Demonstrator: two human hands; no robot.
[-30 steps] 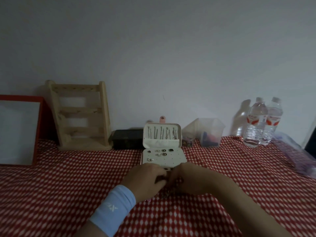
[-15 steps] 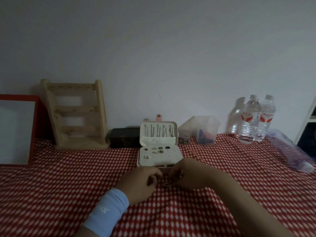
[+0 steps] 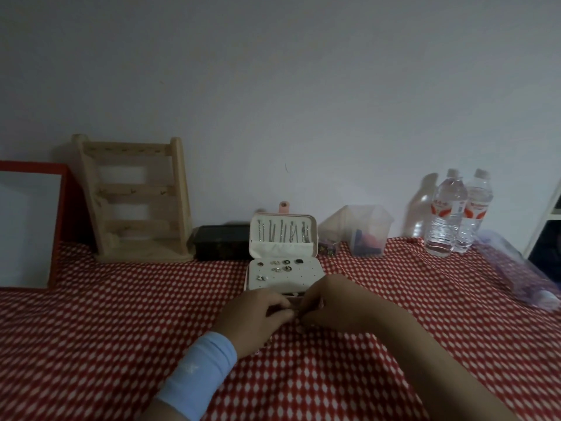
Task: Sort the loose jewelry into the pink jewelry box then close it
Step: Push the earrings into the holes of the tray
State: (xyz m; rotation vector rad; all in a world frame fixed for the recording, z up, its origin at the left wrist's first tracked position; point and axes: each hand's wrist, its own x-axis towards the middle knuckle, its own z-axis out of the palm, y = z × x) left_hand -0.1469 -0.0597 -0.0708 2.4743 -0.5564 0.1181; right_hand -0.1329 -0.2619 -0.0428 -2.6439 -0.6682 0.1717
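The pink jewelry box [image 3: 312, 273] stands open at the middle of the table. Its lid holds a row of silver pins, and its perforated tray carries several small earrings [image 3: 280, 266]. My left hand [image 3: 255, 319], with a light blue wristband, and my right hand [image 3: 334, 302] meet just in front of the box. Their fingertips are pinched together over something small that the fingers hide. A few tiny jewelry pieces [image 3: 268, 341] lie on the cloth under my left hand.
A wooden jewelry stand [image 3: 136, 199] and a red-framed board [image 3: 30, 223] stand at the back left. A black box [image 3: 221, 241], a clear plastic container [image 3: 361, 230] and two water bottles [image 3: 455, 212] line the wall. A purple plastic bag [image 3: 522, 275] lies right.
The camera view shifted slightly. My two hands stayed pinched together in front of the box, moving a little closer to its front edge.
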